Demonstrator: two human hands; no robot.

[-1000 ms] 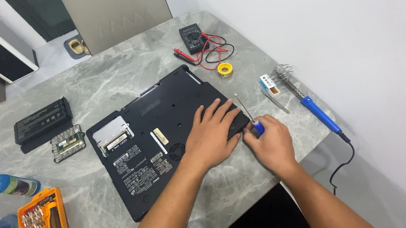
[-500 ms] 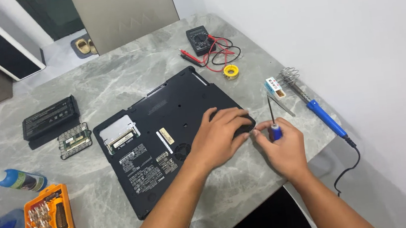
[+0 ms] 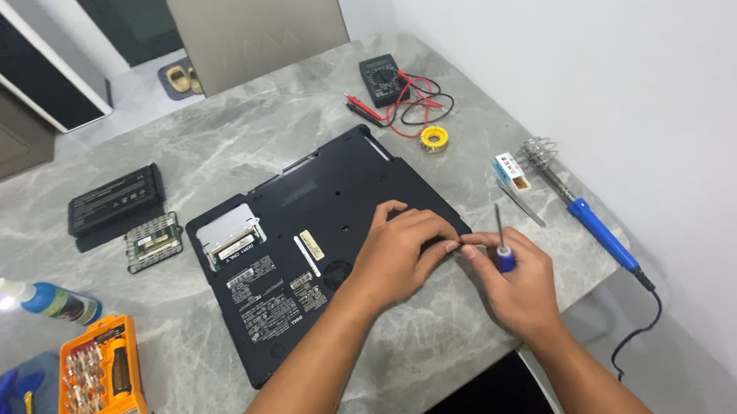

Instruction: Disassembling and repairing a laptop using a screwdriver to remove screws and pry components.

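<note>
While the left hand (image 3: pixel 401 254) rests half-curled on the laptop (image 3: pixel 317 240), the right hand's (image 3: pixel 514 287) grip clamps a screwdriver (image 3: pixel 503 252).

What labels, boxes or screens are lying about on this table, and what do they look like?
White stickers: several rectangular labels on the black laptop underside, left of the left hand.
Small box: white with blue and orange, by the soldering iron, beyond the right hand.
Multimeter: black, far edge; small grey screen, blank as far as one can tell.
Bottle: blue band, lying at left.
Bit case: orange, open tray.
</note>
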